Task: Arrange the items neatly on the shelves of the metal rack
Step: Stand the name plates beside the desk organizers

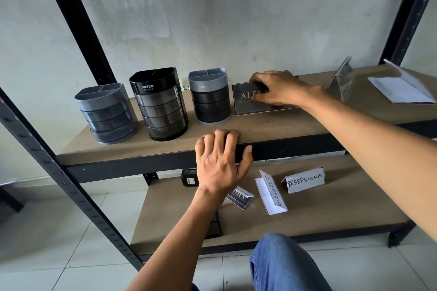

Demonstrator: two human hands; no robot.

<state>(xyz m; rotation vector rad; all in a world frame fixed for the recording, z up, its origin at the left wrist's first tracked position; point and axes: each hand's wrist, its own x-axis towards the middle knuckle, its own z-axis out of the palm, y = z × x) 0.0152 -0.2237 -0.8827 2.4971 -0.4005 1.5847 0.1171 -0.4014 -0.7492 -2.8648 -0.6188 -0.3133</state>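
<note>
We see the right hand (276, 88) on the dark sign (246, 103), which stands on the upper shelf (307, 123) of the rack (75, 30), just beside the right grey holder (210, 99). The fingers are bent over the top edge of the sign and the thumb lies low on its front face, so the hand grips it and covers its right part; of the gold letters we can read only the beginning, "ALE". The right arm comes in from the lower right, stretched out, with the wrist almost straight. The left hand (220, 160) holds the front edge of the same shelf: the four fingers curl over the board and the thumb presses on the black beam below. Its forearm rises from the bottom of the view. To the left of the right grey holder stand the black holder (160, 106) and the left grey holder (106, 113), in a row. To the right of the sign are a clear stand (340, 80) and a folded white paper (399, 87). On the lower shelf (179, 215) we see an upright paper sign (305, 181) with "RESEPSIONIS", a fallen paper sign (272, 194), a small card (240, 197) and a black mesh box (189, 177).
</note>
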